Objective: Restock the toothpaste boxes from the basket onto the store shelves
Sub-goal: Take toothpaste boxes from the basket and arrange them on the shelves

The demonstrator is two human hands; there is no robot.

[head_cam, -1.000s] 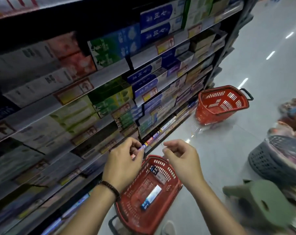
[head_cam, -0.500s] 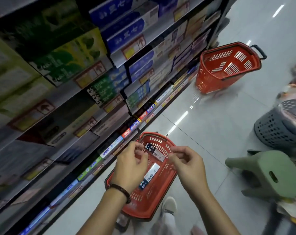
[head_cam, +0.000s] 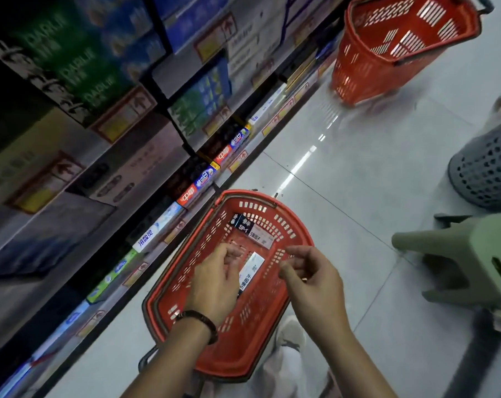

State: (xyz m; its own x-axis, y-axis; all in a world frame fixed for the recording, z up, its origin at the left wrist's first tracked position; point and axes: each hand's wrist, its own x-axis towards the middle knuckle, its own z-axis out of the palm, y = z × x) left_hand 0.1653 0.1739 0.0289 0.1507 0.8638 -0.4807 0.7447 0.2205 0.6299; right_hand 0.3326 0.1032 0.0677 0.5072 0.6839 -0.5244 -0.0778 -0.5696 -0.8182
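Two toothpaste boxes (head_cam: 250,230) lie in my basket (head_cam: 186,271). Left hand (head_cam: 214,285) and right hand (head_cam: 315,282) hover loosely curled, empty; pinching one end could drop one.

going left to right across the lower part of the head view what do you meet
store shelves → left hand → right hand → green stool. The red basket lies under both hands, so it is left out.
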